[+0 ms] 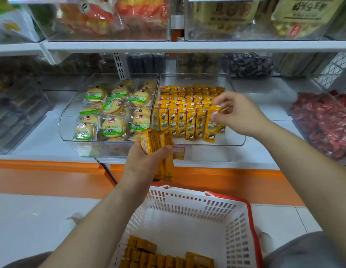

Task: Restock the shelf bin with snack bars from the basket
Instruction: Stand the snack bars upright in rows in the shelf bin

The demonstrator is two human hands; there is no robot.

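A clear shelf bin (pixel 236 141) holds rows of yellow snack bars (pixel 182 105) standing on end. My right hand (pixel 237 113) reaches into its right side and pinches one yellow bar (pixel 211 122) by the top at the end of the front row. In front of the bin my left hand (pixel 143 163) grips a bundle of several yellow bars (pixel 156 141). Below, a white basket with a red rim (pixel 189 207) holds more bars (pixel 160 258) at its bottom.
The bin to the left (pixel 71 120) holds round biscuits in green-labelled packets. A bin of red wrapped sweets (pixel 321 120) stands at the right. Another shelf with clear bins (pixel 110 38) hangs close above. An orange base (pixel 52 171) runs under the shelf edge.
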